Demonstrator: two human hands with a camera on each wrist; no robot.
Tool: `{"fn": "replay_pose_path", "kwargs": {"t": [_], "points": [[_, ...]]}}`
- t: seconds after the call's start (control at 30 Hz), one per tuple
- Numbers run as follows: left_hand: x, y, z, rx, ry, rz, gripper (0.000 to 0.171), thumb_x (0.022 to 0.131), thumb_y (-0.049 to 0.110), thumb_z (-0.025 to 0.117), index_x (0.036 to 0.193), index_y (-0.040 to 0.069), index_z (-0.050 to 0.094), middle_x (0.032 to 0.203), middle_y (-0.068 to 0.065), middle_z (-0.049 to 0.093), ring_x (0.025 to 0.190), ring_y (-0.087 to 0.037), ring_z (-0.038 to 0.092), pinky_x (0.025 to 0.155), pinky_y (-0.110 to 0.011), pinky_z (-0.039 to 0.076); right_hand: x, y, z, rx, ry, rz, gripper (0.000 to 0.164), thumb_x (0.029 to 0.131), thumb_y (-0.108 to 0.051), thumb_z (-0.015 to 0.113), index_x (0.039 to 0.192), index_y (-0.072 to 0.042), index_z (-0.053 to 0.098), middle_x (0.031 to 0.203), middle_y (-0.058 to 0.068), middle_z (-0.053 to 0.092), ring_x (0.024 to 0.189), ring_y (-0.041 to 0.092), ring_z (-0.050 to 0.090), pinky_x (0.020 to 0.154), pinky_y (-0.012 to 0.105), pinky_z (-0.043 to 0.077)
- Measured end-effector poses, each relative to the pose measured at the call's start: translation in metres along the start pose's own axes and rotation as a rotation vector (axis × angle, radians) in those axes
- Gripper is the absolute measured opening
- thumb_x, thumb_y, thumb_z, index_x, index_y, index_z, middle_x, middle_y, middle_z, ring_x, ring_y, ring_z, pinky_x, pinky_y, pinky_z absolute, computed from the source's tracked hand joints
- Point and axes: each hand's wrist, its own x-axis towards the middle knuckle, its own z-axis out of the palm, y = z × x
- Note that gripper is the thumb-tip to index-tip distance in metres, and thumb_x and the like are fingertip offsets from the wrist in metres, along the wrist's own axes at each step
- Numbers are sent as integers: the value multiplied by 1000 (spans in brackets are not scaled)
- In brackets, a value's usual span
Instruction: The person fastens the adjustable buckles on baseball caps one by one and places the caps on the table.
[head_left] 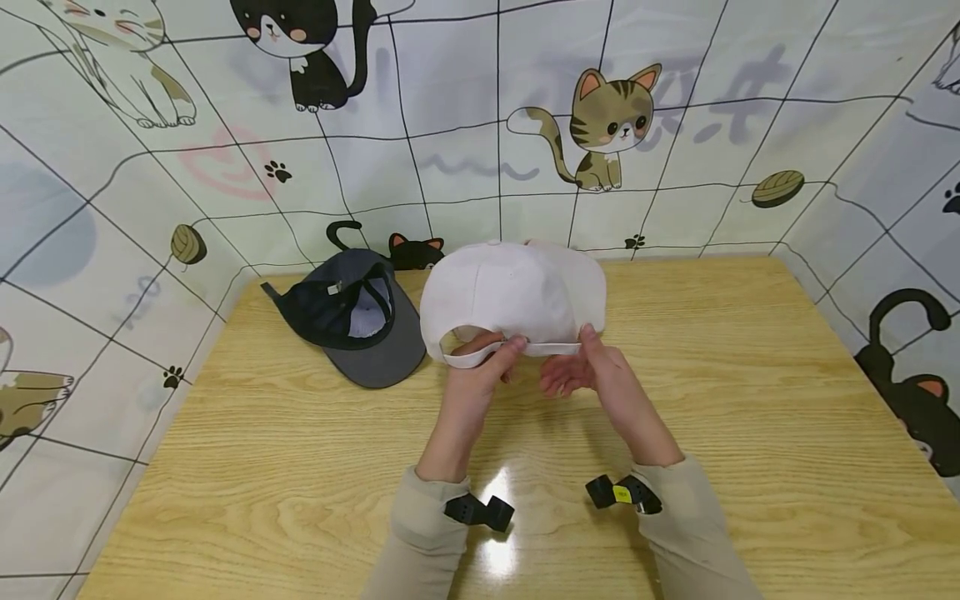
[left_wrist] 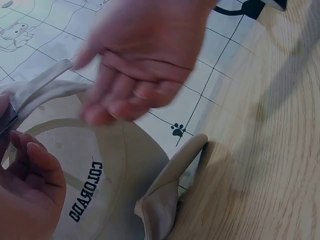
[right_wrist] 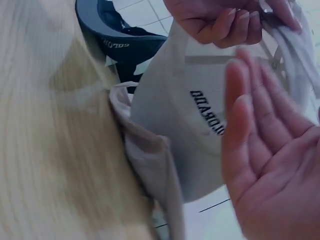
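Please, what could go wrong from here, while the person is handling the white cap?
The end of the strap lies at the thumb of the right hand, so it may slip away. The left hand pinches the strap close to the buckle, so a pull could perhaps change its fit. In the head view, the white cap is right beside the dark cap, so it might bump it.

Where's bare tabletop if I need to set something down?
Right: tabletop between the right hand and cat-print backdrop. Front left: in front of the dark cap, left of the left sleeve. Crowded: around the dark cap and white cap.
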Motion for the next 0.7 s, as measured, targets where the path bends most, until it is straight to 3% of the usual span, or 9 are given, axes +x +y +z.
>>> {"fn": "replay_pose_path", "kwargs": {"t": [0.07,0.17,0.33,0.43,0.57,0.7], "points": [[1,1,0,3,-3,4,22,82,21,66,70,4,59,61,-4,42,58,-19,41,58,-30,37,3,5,-2,57,18,72,69,97,-45,15,95,9,58,81,21,64,79,44,58,65,43,49],[2,3,0,17,-21,-5,13,81,23,66,77,12,62,72,-3,47,65,-18,43,61,-31,38,7,15,-5,170,58,155,65,94,-51,23,105,5,54,82,14,66,81,37,61,69,42,49],[2,6,1,12,-79,-25,25,81,21,66,103,10,64,101,-4,59,88,-16,51,76,-31,42,11,18,-8,485,103,223,46,94,-45,35,110,-5,50,84,6,66,79,19,64,70,31,51],[1,6,1,-1,-118,-48,25,81,18,67,101,4,64,99,-3,61,87,-17,53,76,-31,43,12,19,-7,698,106,233,34,94,-37,43,108,-6,51,82,4,64,73,15,63,65,26,50],[0,7,2,-24,-232,-85,25,80,15,67,101,2,62,97,-3,60,86,-16,53,75,-30,44,11,20,-5,956,86,251,28,92,-27,50,112,-6,50,92,4,62,81,12,60,69,22,48],[1,6,1,0,-363,-107,35,81,15,66,113,8,55,110,-5,55,96,-17,50,81,-31,43,9,20,-6,1214,83,322,29,91,-18,52,118,-6,46,108,6,59,100,12,55,85,23,44]]}}
